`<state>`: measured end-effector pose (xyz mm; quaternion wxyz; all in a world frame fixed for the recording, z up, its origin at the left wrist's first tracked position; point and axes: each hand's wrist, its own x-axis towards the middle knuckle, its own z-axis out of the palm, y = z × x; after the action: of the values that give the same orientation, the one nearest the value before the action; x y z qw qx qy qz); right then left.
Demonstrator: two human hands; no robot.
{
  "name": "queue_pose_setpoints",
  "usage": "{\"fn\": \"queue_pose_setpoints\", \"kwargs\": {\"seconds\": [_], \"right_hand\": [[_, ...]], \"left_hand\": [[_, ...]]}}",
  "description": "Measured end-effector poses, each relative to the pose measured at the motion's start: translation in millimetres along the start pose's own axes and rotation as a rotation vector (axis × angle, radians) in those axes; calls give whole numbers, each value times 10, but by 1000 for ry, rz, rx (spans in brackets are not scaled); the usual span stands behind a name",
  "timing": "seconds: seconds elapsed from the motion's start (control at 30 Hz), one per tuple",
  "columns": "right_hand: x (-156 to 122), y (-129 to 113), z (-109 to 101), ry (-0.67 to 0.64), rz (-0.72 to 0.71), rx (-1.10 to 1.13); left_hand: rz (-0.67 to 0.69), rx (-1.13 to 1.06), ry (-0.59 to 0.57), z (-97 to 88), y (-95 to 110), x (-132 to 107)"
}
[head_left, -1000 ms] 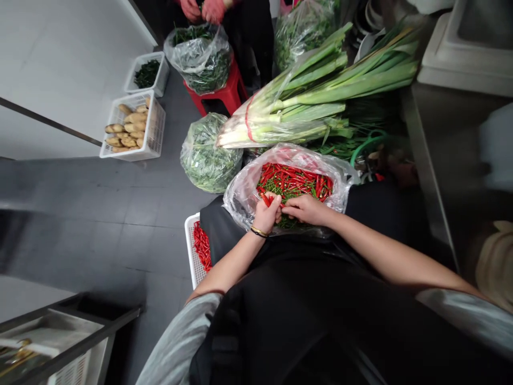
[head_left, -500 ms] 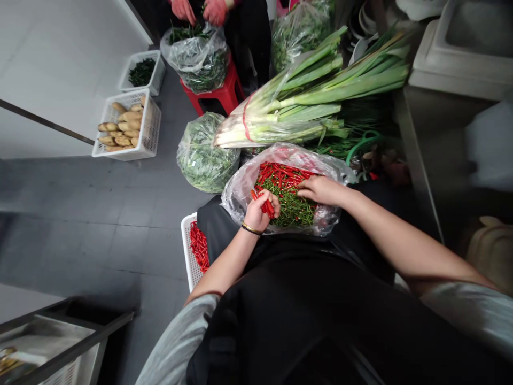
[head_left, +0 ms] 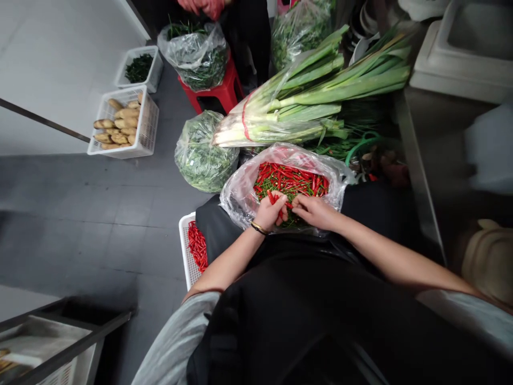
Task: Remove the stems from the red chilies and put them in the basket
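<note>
My left hand (head_left: 271, 212) is closed around several red chili peppers (head_left: 273, 198), which stick out past the thumb. Close beside it, my right hand (head_left: 315, 210) pinches at the end of a red chili pepper (head_left: 289, 205) that lies between the two hands; its fingertips partly hide that end. Both hands are over an open clear plastic bag (head_left: 236, 197) on my lap. Inside the bag are many red chili peppers (head_left: 294, 175) with green stems. At my left side, a white basket (head_left: 185, 240) holds red chilies (head_left: 197, 245) without visible stems.
Leeks (head_left: 276, 109) tied with a red band lie beyond the bag, beside bagged greens (head_left: 206, 152). Another person's gloved hands (head_left: 206, 6) are above a bag on a red stool (head_left: 208, 99). Left stands a basket of pale brown roots (head_left: 148, 128); right, a metal edge (head_left: 420, 171).
My right hand has drawn back from the chilies toward my left hand. My left hand has shifted slightly right with its peppers. The other person's hands have moved up and together.
</note>
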<state>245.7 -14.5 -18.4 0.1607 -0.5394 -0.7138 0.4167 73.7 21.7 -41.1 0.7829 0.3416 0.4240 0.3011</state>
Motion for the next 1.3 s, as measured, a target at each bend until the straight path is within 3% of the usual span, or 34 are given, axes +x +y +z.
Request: {"fn": "queue_pose_setpoints", "kwargs": {"seconds": [0.1,0.17,0.2,0.27,0.33,0.4,0.5,0.63,0.7,0.77,0.87,0.93,1.0,1.07,1.17,1.3], "right_hand": [[-58,-54,-95,-280,-115,205],[94,28,-235,-366,-136,87],[220,95,-299,-309,-87,-31],[519,248,-372,-57,163,-312],[790,378,-361,11,352,-467],[941,455,-325,29,423,-500],[888,484,-435,123,346,-352],[569,478,-1036,446,225,-108],[453,475,-1354,579,283,-168],[415,455,-1516,632,378,-365],[524,365,-1328,542,373,-615],[685,289,-982,327,250,-612],[867,244,-613,81,255,-638],[997,247,-344,31,280,-642],[972,284,-193,23,214,-637],[606,208,-131,98,53,-604]], "left_hand": [[-96,-133,-104,-77,26,-11],[-119,-194,-137,-148,71,-14],[-118,-213,-141,-176,96,-15],[-111,-230,-148,-206,136,-22],[-112,-212,-175,-211,156,-42],[-104,-175,-201,-212,156,-72],[-92,-109,-246,-234,138,-113],[-111,-69,-311,-242,132,-116],[-117,-54,-340,-220,140,-106],[-111,-34,-360,-196,147,-96],[-114,1,-340,-179,146,-81],[-121,39,-295,-175,139,-75],[-118,85,-264,-168,137,-78],[-106,126,-254,-157,143,-91],[-102,168,-214,-146,154,-95],[-39,160,33,-108,135,-22]]}}
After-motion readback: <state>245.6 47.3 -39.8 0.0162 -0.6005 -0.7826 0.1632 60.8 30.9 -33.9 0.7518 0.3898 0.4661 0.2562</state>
